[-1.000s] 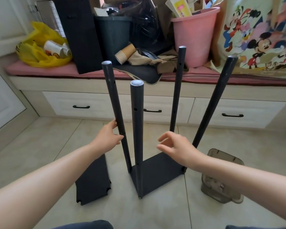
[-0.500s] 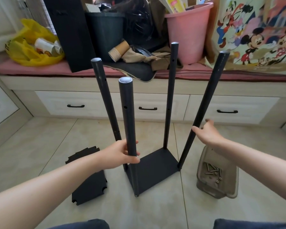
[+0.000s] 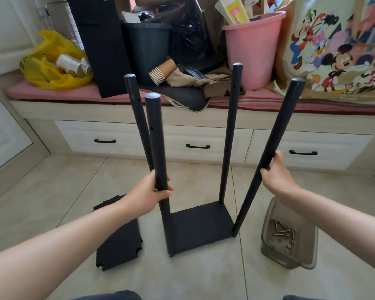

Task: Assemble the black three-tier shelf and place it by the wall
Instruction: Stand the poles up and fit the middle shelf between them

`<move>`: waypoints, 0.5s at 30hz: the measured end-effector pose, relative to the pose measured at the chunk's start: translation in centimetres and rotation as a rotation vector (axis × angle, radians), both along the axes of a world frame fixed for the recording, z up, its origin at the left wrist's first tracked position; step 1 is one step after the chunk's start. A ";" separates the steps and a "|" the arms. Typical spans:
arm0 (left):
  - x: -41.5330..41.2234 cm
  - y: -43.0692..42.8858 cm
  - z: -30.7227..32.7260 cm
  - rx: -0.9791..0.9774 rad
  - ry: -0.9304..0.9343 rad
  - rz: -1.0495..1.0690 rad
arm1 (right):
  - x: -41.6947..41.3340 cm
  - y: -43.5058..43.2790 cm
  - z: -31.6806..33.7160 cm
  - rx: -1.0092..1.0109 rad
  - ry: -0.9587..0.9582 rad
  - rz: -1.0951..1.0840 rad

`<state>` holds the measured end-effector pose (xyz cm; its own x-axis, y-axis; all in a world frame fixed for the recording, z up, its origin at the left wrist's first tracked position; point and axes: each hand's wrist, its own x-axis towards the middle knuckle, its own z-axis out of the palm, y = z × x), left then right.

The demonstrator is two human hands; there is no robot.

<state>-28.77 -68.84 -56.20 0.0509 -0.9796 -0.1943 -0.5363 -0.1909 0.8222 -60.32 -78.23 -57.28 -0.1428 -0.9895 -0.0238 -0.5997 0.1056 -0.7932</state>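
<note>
- Your left hand (image 3: 148,192) is wrapped round the nearest pole (image 3: 157,139) about midway up, thumb across the front. Your right hand (image 3: 275,176) is curled round the leaning pole (image 3: 268,152) at a similar height.
- The half-built shelf (image 3: 195,234) stands on the floor between your hands. Its bottom tier (image 3: 206,219) lies below them, and the far-left pole (image 3: 136,118) and far-right pole (image 3: 231,131) rise beyond them.
- The poles look like stiff, smooth painted tube, probably light but slick, so use a full wrap rather than fingertips.
- The pole in your right hand splays outward at the top, so I judge the corner joints loose. Lifting high on the poles could twist them, so take hold low, near the bottom tier.
- Each pole is matte black with a pale capped top and small holes up its side.
- A loose panel (image 3: 119,245), black with notched corners, lies flat under your left forearm. A clear tray (image 3: 266,245) holding screws (image 3: 283,231) sits below your right wrist.
</note>
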 end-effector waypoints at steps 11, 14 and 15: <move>2.8 -1.4 -0.8 -0.168 -0.076 0.151 | 1.2 2.1 -0.7 -0.118 -0.002 0.080; 3.0 -1.6 -1.3 -0.176 -0.119 0.132 | 1.1 2.1 -0.5 -0.088 0.021 0.083; 3.2 -1.6 -1.3 -0.177 -0.131 0.127 | 1.2 2.2 -0.5 -0.081 0.036 0.086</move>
